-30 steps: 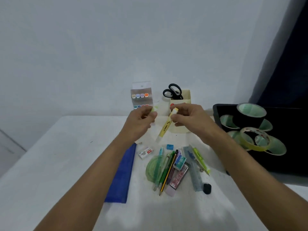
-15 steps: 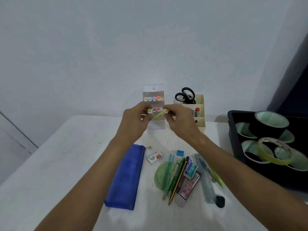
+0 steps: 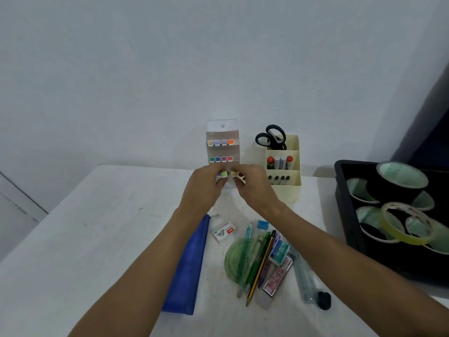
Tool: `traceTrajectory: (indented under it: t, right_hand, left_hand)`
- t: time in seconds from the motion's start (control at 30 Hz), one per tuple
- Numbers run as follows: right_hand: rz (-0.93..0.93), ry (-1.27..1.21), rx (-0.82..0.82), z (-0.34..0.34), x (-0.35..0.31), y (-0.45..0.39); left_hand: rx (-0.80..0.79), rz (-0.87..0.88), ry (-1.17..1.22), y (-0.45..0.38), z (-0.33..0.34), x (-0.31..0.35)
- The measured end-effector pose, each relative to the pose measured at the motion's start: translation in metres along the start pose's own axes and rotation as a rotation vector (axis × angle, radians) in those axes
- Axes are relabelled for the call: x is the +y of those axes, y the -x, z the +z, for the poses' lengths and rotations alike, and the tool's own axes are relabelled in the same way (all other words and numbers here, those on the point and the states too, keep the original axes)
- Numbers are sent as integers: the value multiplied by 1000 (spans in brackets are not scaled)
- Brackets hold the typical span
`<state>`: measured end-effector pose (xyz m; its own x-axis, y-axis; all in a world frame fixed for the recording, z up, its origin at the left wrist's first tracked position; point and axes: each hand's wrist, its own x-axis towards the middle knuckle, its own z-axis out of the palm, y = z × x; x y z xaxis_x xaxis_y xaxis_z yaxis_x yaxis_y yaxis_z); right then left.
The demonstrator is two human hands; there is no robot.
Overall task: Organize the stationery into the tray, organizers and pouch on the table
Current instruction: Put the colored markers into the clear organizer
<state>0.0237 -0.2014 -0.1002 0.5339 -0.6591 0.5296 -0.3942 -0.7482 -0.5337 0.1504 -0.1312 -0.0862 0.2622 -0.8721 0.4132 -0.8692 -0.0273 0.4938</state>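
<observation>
Your left hand (image 3: pixel 202 188) steadies clear marker organizer (image 3: pixel 222 132); right hand (image 3: pixel 252 184) fingers pinch yellow highlighter (image 3: pixel 233 173), seating it in bottom row.

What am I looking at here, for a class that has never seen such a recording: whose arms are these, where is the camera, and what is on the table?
No machine here: a person wears a camera on the head, looking forward and down. The left hand and right hand meet at the bottom row of a clear marker organizer, fingers around a yellow-green highlighter. Beside it stands a cream organizer holding scissors. On the white table lie a blue pouch and loose pens, pencil, protractor and ruler. A black tray holds tape rolls.
</observation>
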Motion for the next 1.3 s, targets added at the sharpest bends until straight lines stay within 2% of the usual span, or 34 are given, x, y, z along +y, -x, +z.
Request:
traceTrajectory:
  t: [0.17,0.37,0.67,0.97,1.07,1.17,1.23,1.3]
  right_hand:
    - [123,4,14,20,8,0]
    - [220,0,-17,30,14,-5]
    - [260,61,-32,35,24,-10]
    - [240,147,-64,35,24,-8]
    - [181,33,-115,22,15,1]
    - [107,-75,-107,-6,5,21]
    - [178,-55,-214,-35,2,40]
    - [321,-3,-369,-68,2,59]
  left_hand:
    - [-21,15,-11,-11,12,-7]
    - [-49,-62,-110,-21,25,-16]
    - [-58,-86,-155,-29,36,-24]
    - [-93,-101,-188,-23,41,-23]
    - [-158,-81,-191,-11,37,-12]
    - [-136,-78,-91,13,33,2]
    - [-143,-70,-25,35,38,6]
    - [-225,-61,4,56,48,1]
